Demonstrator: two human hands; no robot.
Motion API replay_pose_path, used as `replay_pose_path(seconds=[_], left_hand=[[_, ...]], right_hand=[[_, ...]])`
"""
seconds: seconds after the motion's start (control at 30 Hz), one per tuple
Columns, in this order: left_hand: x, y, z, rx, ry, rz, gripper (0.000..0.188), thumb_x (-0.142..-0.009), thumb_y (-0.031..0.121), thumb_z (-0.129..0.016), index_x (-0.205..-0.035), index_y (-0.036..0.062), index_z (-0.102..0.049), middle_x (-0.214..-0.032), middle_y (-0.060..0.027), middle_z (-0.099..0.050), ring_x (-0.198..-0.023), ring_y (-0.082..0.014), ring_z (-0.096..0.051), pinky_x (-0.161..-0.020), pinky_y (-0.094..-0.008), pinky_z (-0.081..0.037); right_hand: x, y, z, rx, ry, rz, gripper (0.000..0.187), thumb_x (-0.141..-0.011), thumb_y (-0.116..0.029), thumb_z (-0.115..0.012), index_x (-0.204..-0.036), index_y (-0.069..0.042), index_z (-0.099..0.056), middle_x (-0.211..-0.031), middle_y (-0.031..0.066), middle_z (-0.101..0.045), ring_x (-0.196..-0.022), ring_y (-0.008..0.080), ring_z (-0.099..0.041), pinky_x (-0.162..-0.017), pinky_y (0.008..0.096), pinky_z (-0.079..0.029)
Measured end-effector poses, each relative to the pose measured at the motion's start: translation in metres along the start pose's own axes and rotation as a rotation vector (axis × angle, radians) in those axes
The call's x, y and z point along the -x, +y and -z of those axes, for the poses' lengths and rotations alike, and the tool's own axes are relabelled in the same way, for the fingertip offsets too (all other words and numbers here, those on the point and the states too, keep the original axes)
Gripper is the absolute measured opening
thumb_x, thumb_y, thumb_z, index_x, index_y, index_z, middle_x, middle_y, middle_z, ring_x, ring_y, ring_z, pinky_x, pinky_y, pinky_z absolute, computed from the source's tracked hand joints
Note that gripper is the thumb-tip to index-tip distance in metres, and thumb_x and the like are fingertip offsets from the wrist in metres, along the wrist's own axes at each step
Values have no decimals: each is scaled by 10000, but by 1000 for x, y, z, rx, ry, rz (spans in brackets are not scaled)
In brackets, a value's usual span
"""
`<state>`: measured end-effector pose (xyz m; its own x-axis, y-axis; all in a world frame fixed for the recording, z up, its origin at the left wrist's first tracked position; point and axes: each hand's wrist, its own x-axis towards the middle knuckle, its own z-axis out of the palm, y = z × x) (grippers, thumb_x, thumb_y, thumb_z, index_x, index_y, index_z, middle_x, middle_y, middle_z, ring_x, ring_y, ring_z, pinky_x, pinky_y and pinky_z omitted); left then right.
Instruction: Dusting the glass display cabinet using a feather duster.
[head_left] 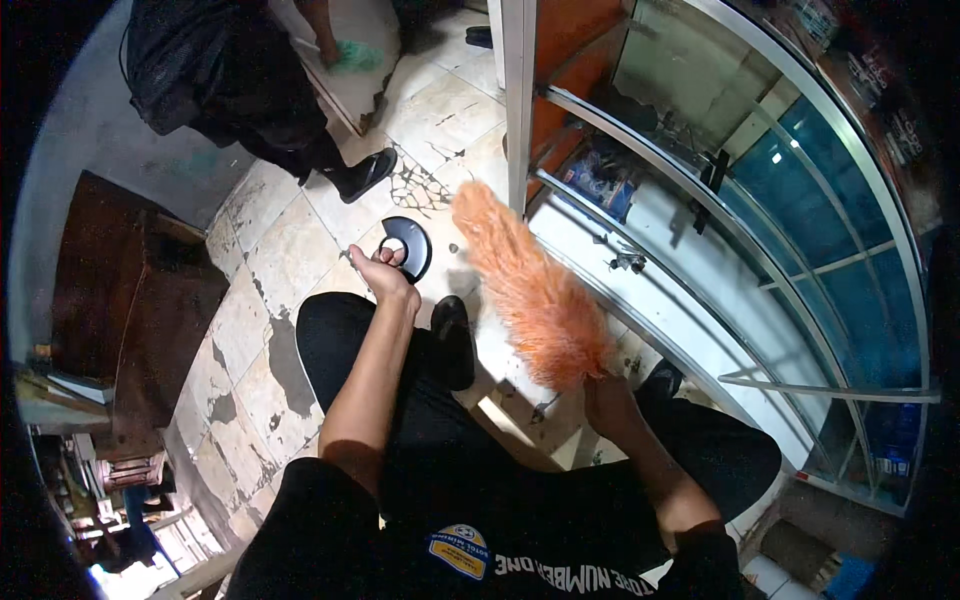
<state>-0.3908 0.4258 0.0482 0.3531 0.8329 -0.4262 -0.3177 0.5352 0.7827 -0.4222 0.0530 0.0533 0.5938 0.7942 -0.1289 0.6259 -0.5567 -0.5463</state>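
My right hand (610, 408) is closed round the base of a fluffy orange duster (530, 290). The duster's long fibres stretch up and to the left, ending near the frame of the glass case. Its handle is hidden inside my fist. Held out over the floor, my left hand (385, 275) has its fingers curled at a dark, round, flat thing (418, 247) with a pale middle. What kind of thing this is I cannot make out. Both forearms reach forward above my bent, black-clad legs.
A glass display case (690, 250) with metal edges and shelves of small goods stands at the right. Worn, cracked tiles (270, 380) cover the floor. Another person (225, 80) in dark clothes and sandals is at the upper left, above a brown wooden piece (120, 300).
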Motion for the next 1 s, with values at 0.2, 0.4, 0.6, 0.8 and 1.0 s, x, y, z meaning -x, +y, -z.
replay_pose_path(seconds=[0.2, 0.4, 0.6, 0.8, 1.0], left_hand=[[11, -5, -2, -27, -151, 73, 565, -875, 609, -267, -610, 116, -343, -586, -11, -375, -623, -157, -423, -686, -259, -325], [20, -8, -9, 7, -260, 34, 571, -870, 623, -265, -619, 117, -353, -619, -22, -416, -658, -171, -447, -737, -270, -335], [23, -8, -10, -18, -321, 45, 577, -887, 604, -232, -648, 106, -398, -685, -49, -484, -708, -170, -464, -745, -288, -353], [28, -10, -18, -175, -327, -126, 600, -918, 552, -203, -767, 43, -483, -758, -58, -516, -777, -167, -496, -750, -339, -395], [22, -6, -7, -789, -244, -406, 549, -953, 432, -202, -845, -27, -484, -742, -141, -542, -707, -253, -493, -709, -363, -385]], right_hand=[[-15, -26, -2, -67, 105, -16, 177, -776, -61, -457, -906, 24, -541, -750, 211, -544, -669, 376, -536, -588, 490, -415], [-19, -5, -3, 27, 115, -43, 174, -782, -79, -465, -903, 16, -545, -746, 207, -542, -630, 376, -524, -558, 487, -407], [-17, 8, -1, 190, 71, -151, 205, -803, -71, -442, -950, 6, -563, -863, 248, -568, -755, 365, -565, -667, 493, -446], [-15, -22, 59, 164, -37, -213, 176, -806, -117, -469, -892, -4, -573, -774, 230, -582, -727, 362, -583, -652, 494, -456], [0, -31, 81, 106, -132, -265, 200, -817, -200, -516, -839, -7, -562, -706, 230, -576, -717, 410, -566, -640, 508, -444]])
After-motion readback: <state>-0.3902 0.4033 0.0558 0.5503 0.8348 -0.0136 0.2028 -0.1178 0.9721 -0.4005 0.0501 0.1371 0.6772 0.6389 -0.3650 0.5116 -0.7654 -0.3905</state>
